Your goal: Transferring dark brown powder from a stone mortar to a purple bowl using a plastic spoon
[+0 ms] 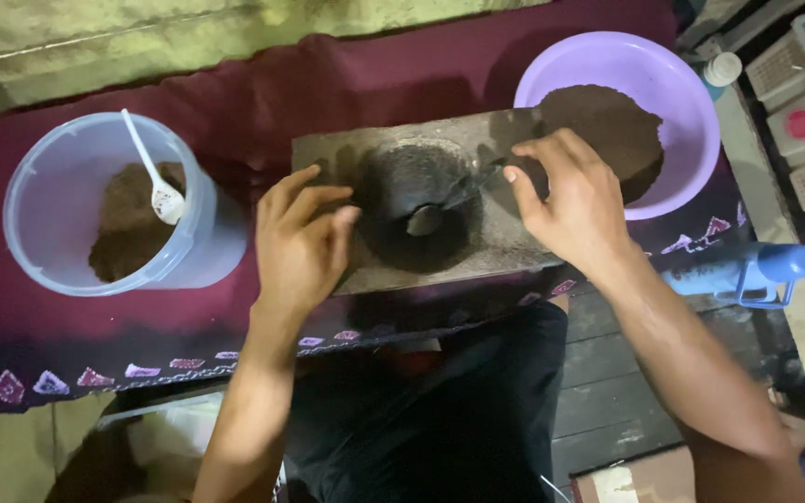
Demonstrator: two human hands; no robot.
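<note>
— Where does the view look from?
— One head-worn camera, looking steeply down and forward over the wearer's lap, close above the stone slab (421, 200).
— What bounds the frame?
— A tub (109, 205) at left, a purple bowl (682, 84) at right, both forearms entering from below.

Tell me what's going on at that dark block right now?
A person works with both bare hands over a dark rectangular block with a round hollow in its middle, lying on a maroon cloth. The left hand rests on the block's left edge. The right hand holds a spoon whose bowl sits in the hollow. A purple bowl of brown powder stands at the right; a clear bucket with powder and a white spoon stands at the left.
</note>
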